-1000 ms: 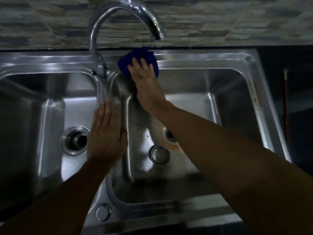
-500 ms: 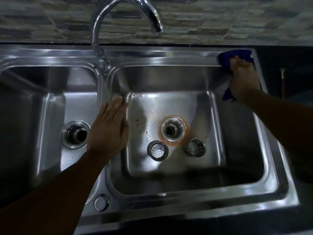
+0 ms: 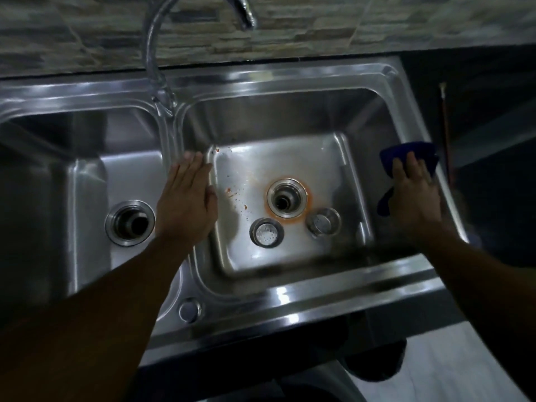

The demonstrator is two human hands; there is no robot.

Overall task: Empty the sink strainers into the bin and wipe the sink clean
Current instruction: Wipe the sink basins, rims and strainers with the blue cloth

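Observation:
A steel double sink fills the view. My right hand presses a blue cloth flat on the right rim of the right basin. My left hand lies flat, fingers together, on the divider between the two basins, holding nothing. Two round strainers lie loose on the right basin's floor, either side of its open drain, which has an orange ring around it. Small orange specks dot the floor left of that drain. The left basin's drain is open too.
A curved tap rises from the back rim above the divider. A tiled wall runs behind the sink. A thin rod stands in the dark gap to the right. A dark round object sits on the floor below the sink's front edge.
My right hand has swept the blue cloth from the back rim near the tap to the back right corner, then down the right rim towards me. My left hand has stayed on the divider.

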